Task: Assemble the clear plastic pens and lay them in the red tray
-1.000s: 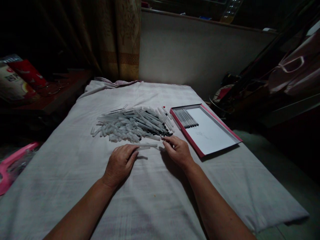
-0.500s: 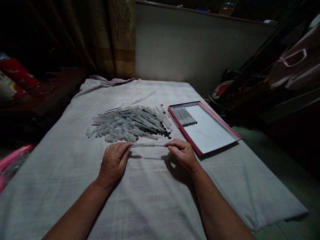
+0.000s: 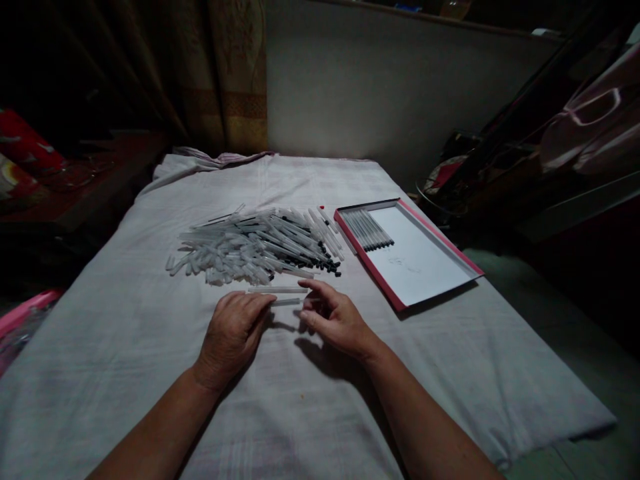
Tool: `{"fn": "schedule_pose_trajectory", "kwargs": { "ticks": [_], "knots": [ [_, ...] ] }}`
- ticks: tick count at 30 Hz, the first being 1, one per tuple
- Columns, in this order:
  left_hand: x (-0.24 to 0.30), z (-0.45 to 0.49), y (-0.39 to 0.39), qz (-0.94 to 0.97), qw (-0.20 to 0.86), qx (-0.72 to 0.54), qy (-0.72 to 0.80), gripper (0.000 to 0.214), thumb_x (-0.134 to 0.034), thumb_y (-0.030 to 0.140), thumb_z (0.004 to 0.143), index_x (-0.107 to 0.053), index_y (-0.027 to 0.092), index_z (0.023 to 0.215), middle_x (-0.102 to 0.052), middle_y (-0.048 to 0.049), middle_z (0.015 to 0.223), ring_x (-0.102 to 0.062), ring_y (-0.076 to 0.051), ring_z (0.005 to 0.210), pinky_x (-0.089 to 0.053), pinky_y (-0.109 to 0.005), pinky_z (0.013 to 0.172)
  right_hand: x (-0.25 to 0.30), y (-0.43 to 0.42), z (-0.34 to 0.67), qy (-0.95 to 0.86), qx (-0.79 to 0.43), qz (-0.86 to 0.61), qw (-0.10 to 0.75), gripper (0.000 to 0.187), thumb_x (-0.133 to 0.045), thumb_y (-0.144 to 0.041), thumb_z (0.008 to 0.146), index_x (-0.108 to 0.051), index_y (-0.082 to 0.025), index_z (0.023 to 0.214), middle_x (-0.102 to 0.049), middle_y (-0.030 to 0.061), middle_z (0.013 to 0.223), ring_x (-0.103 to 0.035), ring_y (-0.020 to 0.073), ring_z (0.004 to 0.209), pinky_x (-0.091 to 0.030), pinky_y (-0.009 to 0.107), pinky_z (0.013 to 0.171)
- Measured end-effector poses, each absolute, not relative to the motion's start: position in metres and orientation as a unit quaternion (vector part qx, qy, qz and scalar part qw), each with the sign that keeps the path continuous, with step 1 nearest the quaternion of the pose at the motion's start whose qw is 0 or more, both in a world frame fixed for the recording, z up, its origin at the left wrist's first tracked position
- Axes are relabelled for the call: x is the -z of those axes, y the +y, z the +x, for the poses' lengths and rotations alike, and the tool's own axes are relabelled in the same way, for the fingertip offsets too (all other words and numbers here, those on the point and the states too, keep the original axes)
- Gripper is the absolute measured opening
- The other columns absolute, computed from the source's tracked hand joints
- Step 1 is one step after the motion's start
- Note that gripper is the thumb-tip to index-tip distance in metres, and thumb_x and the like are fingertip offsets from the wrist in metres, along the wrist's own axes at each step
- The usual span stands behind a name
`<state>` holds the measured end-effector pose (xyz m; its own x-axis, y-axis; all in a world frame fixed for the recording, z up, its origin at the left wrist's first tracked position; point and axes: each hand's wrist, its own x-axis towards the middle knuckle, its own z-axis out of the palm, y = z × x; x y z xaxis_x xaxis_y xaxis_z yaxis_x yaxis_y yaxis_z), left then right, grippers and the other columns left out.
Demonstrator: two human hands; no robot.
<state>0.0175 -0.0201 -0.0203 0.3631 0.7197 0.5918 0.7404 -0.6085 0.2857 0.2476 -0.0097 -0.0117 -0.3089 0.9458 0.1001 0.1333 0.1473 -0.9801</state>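
Note:
My left hand (image 3: 233, 333) pinches one end of a slim, pale pen tube (image 3: 287, 302), held level above the cloth. Close to the tube's other end is my right hand (image 3: 340, 321), its thumb and forefinger spread apart. A translucent pen barrel (image 3: 277, 290) lies just beyond the fingers. Farther back is a loose heap of pen parts (image 3: 235, 247), clear barrels and pieces with black ends.
To the right, a shallow red-edged box lid (image 3: 370, 270) holds a row of pens (image 3: 367, 230) with black tips. Pale cloth (image 3: 310, 413) covers the table. A pink container (image 3: 30, 310) stands beyond its left edge.
My right hand has let go of the tube's right end, shifted left and opened its fingers. The left hand keeps its pinch. A barrel now shows separately beyond the held tube.

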Motion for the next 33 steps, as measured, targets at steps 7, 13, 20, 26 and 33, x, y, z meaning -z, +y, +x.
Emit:
{"fn": "schedule_pose_trajectory", "kwargs": {
  "ticks": [7, 13, 20, 26, 33],
  "knots": [
    [0.02, 0.011, -0.022, -0.763, 0.035, 0.424, -0.486, 0.022, -0.052, 0.019, 0.096, -0.058, 0.023, 0.117, -0.072, -0.0043, 0.099, -0.068, -0.02, 0.091, -0.053, -0.033, 0.084, 0.018, 0.011, 0.28, -0.643, -0.237, -0.558, 0.468, 0.024, -0.06, -0.026, 0.084, -0.071, -0.02, 0.104, -0.071, 0.0055, 0.09, -0.065, 0.0168, 0.073, -0.053, 0.03, 0.07],
    [0.016, 0.013, -0.02, -0.783, 0.023, 0.42, -0.457, 0.023, -0.054, 0.015, 0.095, -0.061, 0.022, 0.115, -0.071, -0.0055, 0.102, -0.068, -0.019, 0.093, -0.052, -0.033, 0.087, 0.029, 0.027, 0.292, -0.66, -0.059, -0.658, 0.358, 0.022, -0.059, -0.024, 0.083, -0.075, -0.02, 0.098, -0.072, 0.0102, 0.099, -0.067, 0.024, 0.09, -0.052, 0.036, 0.083],
    [0.017, 0.013, -0.018, -0.809, 0.012, 0.377, -0.451, 0.024, -0.054, 0.019, 0.097, -0.064, 0.022, 0.118, -0.071, -0.0071, 0.102, -0.067, -0.02, 0.091, -0.052, -0.034, 0.082, 0.026, 0.029, 0.287, -0.649, -0.08, -0.692, 0.306, 0.012, -0.064, -0.026, 0.082, -0.074, -0.021, 0.085, -0.073, 0.0085, 0.092, -0.066, 0.025, 0.088, -0.05, 0.036, 0.08],
    [0.017, 0.013, -0.019, -0.813, 0.004, 0.376, -0.445, 0.024, -0.054, 0.021, 0.097, -0.065, 0.021, 0.118, -0.072, -0.0071, 0.102, -0.067, -0.021, 0.092, -0.052, -0.034, 0.083, 0.017, 0.015, 0.278, -0.535, -0.396, -0.554, 0.5, 0.022, -0.067, -0.036, 0.079, -0.075, -0.02, 0.091, -0.072, 0.0032, 0.082, -0.065, 0.0173, 0.073, -0.052, 0.03, 0.069],
    [0.013, 0.014, -0.022, -0.805, -0.021, 0.369, -0.464, 0.026, -0.052, 0.023, 0.097, -0.069, 0.023, 0.117, -0.073, -0.0071, 0.101, -0.068, -0.02, 0.092, -0.054, -0.034, 0.085, -0.003, 0.0, 0.257, -0.39, -0.63, -0.452, 0.496, 0.036, -0.083, -0.045, 0.067, -0.071, -0.019, 0.089, -0.074, 0.0033, 0.079, -0.059, 0.0103, 0.059, -0.039, 0.018, 0.045]
  ]
}}
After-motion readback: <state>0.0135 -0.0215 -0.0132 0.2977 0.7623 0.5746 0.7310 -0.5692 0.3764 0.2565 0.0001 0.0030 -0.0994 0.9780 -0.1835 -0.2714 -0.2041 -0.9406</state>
